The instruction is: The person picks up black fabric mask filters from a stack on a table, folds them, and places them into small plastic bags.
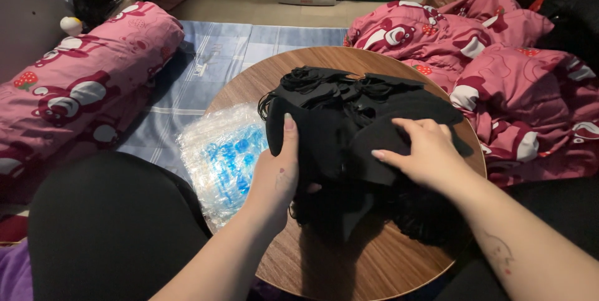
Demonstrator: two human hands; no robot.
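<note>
Black fabric pieces (349, 120) are lying in a loose heap on the round wooden surface (387, 270), spreading from its centre toward its far and right edges, with thin black loops trailing off the top of the heap.

Head view: the left hand (277, 176) is gripping the near-left side of the heap, thumb pressed on top and the remaining fingers tucked underneath, so this hand is clamped on the fabric. The right hand (424, 151) is resting on an upper dark piece with its fingers (409, 127) curled over the edge; whether they are pinching one layer or several cannot be told. A clear plastic bag with blue print (218, 157) is lying just beside the left hand, partly overhanging the surface edge onto the blue checked sheet (206, 64). A pink patterned blanket (518, 76) is lying close to the right rim.

Risks, as a judgement: the loops are likely tangling, so lifting one piece may be dragging neighbours along. Pieces near the right rim may be sliding off onto the blanket. The overhanging bag may be slipping down if the left forearm brushes it.
</note>
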